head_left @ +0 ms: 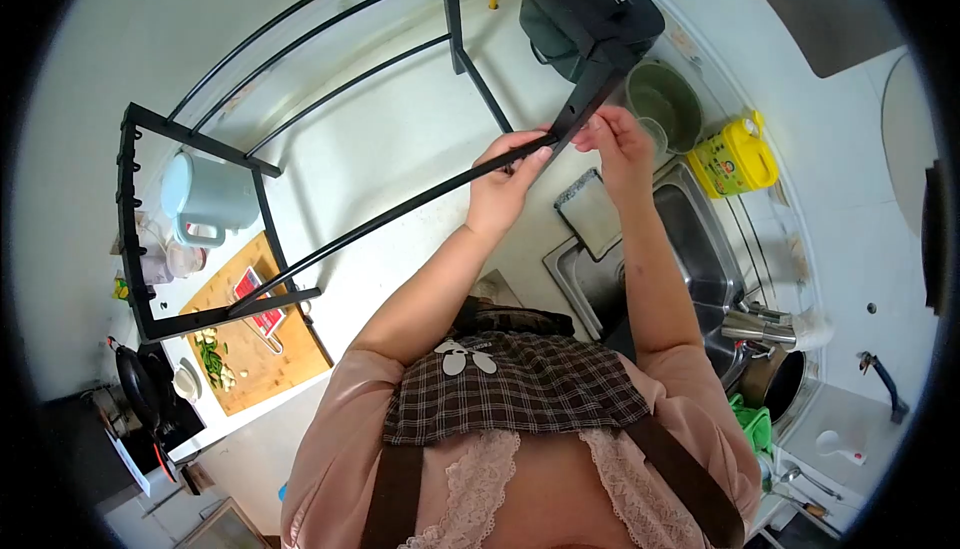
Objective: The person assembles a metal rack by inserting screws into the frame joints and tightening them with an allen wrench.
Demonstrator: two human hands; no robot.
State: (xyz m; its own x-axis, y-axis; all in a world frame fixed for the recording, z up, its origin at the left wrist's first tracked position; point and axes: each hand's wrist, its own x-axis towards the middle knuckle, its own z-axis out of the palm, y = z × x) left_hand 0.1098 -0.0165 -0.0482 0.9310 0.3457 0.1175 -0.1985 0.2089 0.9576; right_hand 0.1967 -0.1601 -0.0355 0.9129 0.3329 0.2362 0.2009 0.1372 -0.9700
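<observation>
A black metal rack (pixel 590 94) with several thin rods stands over the white counter, spanning the upper left and middle of the view. My left hand (pixel 505 179) is closed around one of its lower bars, close to a corner joint. Just right of that joint is my right hand (pixel 618 144), its fingers pinched together against the far side of the thick leg. Whatever lies between those fingertips is too small or hidden to make out. A clear cup (pixel 652 135) sits partly behind the right hand.
A stainless sink (pixel 690 211) lies to the right, with a yellow jug (pixel 737 161) and green pot (pixel 665 99) beyond it. A wooden cutting board (pixel 300 369) holds chopped greens (pixel 210 357). A light blue pitcher (pixel 225 194) stands behind the rack; a dark appliance (pixel 600 9) is at the back.
</observation>
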